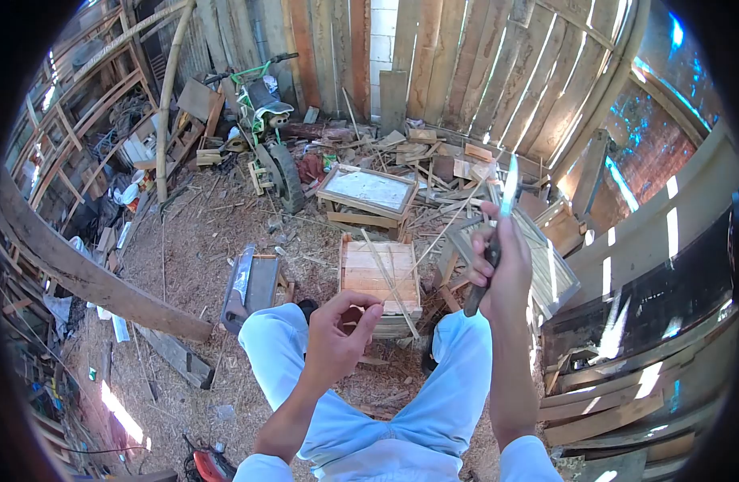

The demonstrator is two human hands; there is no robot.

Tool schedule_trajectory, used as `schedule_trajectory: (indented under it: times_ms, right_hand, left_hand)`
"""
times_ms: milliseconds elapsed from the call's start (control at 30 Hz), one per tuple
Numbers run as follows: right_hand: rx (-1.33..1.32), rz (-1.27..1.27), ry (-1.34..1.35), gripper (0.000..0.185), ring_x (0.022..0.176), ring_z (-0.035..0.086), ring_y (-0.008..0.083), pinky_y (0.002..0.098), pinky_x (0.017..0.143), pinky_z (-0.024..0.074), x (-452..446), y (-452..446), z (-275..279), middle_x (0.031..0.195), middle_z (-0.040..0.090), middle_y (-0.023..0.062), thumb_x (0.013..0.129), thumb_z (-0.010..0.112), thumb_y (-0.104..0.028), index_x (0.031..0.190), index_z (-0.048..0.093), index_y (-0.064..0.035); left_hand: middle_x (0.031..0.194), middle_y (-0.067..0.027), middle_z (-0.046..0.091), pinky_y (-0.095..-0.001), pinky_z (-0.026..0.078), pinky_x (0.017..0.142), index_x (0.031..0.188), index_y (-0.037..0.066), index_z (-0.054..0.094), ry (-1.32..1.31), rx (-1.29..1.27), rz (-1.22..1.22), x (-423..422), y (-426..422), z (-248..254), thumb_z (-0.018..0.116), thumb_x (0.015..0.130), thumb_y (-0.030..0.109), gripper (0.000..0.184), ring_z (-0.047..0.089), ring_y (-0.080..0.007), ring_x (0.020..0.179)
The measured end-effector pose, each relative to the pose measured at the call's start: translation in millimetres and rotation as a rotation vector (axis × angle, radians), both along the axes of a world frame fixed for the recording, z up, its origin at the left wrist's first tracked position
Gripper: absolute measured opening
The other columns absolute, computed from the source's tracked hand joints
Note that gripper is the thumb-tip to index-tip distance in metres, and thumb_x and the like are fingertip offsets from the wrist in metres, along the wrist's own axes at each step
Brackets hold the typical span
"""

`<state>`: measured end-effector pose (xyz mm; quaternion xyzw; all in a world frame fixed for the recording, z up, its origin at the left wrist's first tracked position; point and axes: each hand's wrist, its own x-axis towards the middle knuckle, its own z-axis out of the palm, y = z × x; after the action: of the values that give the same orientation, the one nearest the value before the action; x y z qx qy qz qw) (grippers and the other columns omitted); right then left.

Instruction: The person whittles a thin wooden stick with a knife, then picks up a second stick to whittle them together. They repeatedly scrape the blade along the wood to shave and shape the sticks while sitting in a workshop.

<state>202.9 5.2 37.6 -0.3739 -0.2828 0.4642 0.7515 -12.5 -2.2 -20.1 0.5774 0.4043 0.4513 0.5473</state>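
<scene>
Left hand [341, 333]: in head view, half-curled, fingers bent toward thumb, by the near-left corner of the wooden box [356, 259]; any hold on something — cannot tell.
Right hand [507, 253]: closed round the dark handle of the knife [510, 190].
Knife position: raised, blade up, beyond the box's right edge.
Flat stick [379, 263]: slanting from near the far-left corner to past the near edge.
Thin stick [433, 242]: crossing the flat one in view — far end beyond the right edge.
</scene>
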Motion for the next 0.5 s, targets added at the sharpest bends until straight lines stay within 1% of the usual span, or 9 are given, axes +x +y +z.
schedule_trajectory:
  times_ms: [33,100,133,167,233,267,333,400,500]
  right_hand:
    - [0.002,0.009,-0.002,0.024,0.047,0.037,0.0014,0.0163,0.037,0.0270,-3,-3,-3,0.071,0.051,-0.0003,0.097,0.047,-0.020,0.109,0.056,-0.0012]
    - [-0.050,-0.037,-0.198,0.041,0.044,0.032,0.0009,0.0162,0.037,0.0270,-9,-14,-10,0.072,0.049,-0.0012,0.099,0.040,-0.032,0.121,0.050,0.0004]
    - [-0.092,0.056,-0.295,0.037,0.044,0.035,0.0019,0.0169,0.038,0.0297,-11,-21,-16,0.070,0.051,-0.0001,0.099,0.042,-0.028,0.124,0.050,-0.0006]
    - [-0.094,0.054,-0.296,0.037,0.044,0.035,0.0019,0.0169,0.038,0.0297,-15,-27,-20,0.070,0.051,-0.0001,0.099,0.042,-0.028,0.124,0.050,-0.0006]
    - [-0.175,0.363,-0.498,0.034,0.045,0.038,0.0033,0.0173,0.039,0.0311,-24,-35,-26,0.068,0.054,0.0018,0.099,0.043,-0.022,0.125,0.049,-0.0001]
    - [-0.178,0.356,-0.493,0.034,0.045,0.038,0.0033,0.0173,0.039,0.0311,-29,-36,-27,0.068,0.054,0.0018,0.099,0.043,-0.022,0.125,0.049,-0.0001]
    - [-0.177,0.532,-0.468,0.031,0.046,0.040,0.0042,0.0173,0.040,0.0306,-37,-38,-27,0.066,0.056,0.0030,0.098,0.046,-0.017,0.123,0.051,0.0008]
    - [-0.183,0.608,-0.442,0.031,0.046,0.038,0.0039,0.0173,0.041,0.0297,-37,-36,-27,0.067,0.056,0.0028,0.098,0.046,-0.017,0.123,0.051,0.0006]
    - [-0.200,0.736,-0.365,0.033,0.046,0.037,0.0034,0.0172,0.041,0.0281,-35,-34,-25,0.067,0.055,0.0023,0.098,0.047,-0.018,0.125,0.050,-0.0001]
  left_hand:
    - [0.062,0.0007,0.057,-0.0180,0.039,0.046,0.093,0.000,0.062,-0.002,0.002,0.009,0,2,0,0.062,0.088,0.008,0.009,0.052,-0.0029,0.052]
    - [0.063,0.0011,0.057,-0.0179,0.038,0.047,0.092,0.000,0.062,0.017,0.055,0.068,3,5,0,0.062,0.088,0.008,0.009,0.050,-0.0024,0.052]
    - [0.063,0.0011,0.057,-0.0179,0.038,0.047,0.092,0.000,0.062,0.014,0.054,0.070,4,6,0,0.062,0.088,0.008,0.009,0.050,-0.0024,0.052]
    - [0.063,0.0010,0.057,-0.0180,0.037,0.047,0.092,0.000,0.062,-0.005,0.035,0.057,5,7,1,0.062,0.088,0.008,0.009,0.050,-0.0024,0.052]
    - [0.063,0.0008,0.057,-0.0180,0.037,0.046,0.092,0.000,0.062,-0.017,0.014,0.034,7,6,2,0.062,0.088,0.009,0.010,0.050,-0.0024,0.052]
    - [0.063,0.0006,0.057,-0.0183,0.037,0.046,0.092,-0.001,0.062,-0.033,0.006,0.033,8,6,2,0.062,0.089,0.009,0.010,0.050,-0.0024,0.052]
    - [0.063,0.0004,0.058,-0.0185,0.037,0.046,0.093,-0.001,0.062,-0.044,-0.004,0.029,9,4,4,0.062,0.089,0.009,0.010,0.050,-0.0024,0.052]
    - [0.062,0.0017,0.055,-0.0179,0.032,0.039,0.093,-0.001,0.062,0.005,0.094,0.035,10,1,9,0.061,0.089,0.008,0.009,0.047,-0.0020,0.048]
    - [0.063,0.0016,0.055,-0.0176,0.031,0.040,0.092,0.000,0.062,-0.022,0.085,0.022,9,-2,13,0.061,0.089,0.008,0.009,0.047,-0.0020,0.048]
